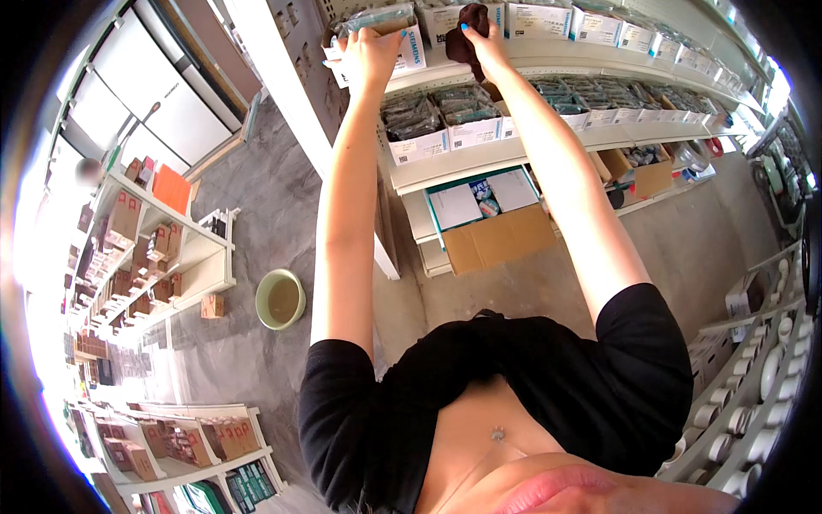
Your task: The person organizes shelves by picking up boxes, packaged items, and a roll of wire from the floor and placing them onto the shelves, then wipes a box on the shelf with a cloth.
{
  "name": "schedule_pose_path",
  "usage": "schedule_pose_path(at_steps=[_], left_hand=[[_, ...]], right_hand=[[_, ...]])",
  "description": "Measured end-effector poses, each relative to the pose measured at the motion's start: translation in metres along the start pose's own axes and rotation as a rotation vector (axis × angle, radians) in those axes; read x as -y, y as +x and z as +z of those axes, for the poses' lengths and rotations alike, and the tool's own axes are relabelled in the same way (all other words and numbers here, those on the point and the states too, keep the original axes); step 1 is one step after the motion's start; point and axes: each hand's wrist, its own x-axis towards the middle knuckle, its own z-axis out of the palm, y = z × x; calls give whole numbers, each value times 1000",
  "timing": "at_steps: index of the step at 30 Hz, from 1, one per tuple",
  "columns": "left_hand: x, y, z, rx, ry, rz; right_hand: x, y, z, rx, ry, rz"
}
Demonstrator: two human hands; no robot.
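Observation:
My left hand (367, 59) is at the far left end of the upper shelf, on a white Siemens carton (413, 50). Its fingers spread over the carton's front and top edge. Plastic-wrapped items (379, 17) fill this carton, partly hidden by the hand. In my right hand (491, 48) is a bunched dark brown cloth (463, 48), held in front of the neighbouring white carton (443, 20). More white cartons (538, 20) stand in a row to the right along the upper shelf (533, 63).
A lower shelf (411, 175) bears several open cartons of wrapped items (472, 109). Beneath it, an open cardboard box (501, 238) juts out with its flap down. A green bucket (280, 299) of murky water stands on the floor at left. Stocked racks (212, 257) line the left side.

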Motion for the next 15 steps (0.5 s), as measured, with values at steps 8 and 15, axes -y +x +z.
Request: schedule_pose_path(at_steps=[8,15], left_hand=[[50,-18,-23,-292,-358,267],[46,-53,-53,-273,-662,314]], right_hand=[[0,-10,8,3,-117,-157],[21,-18,13,-66,-66,-80]])
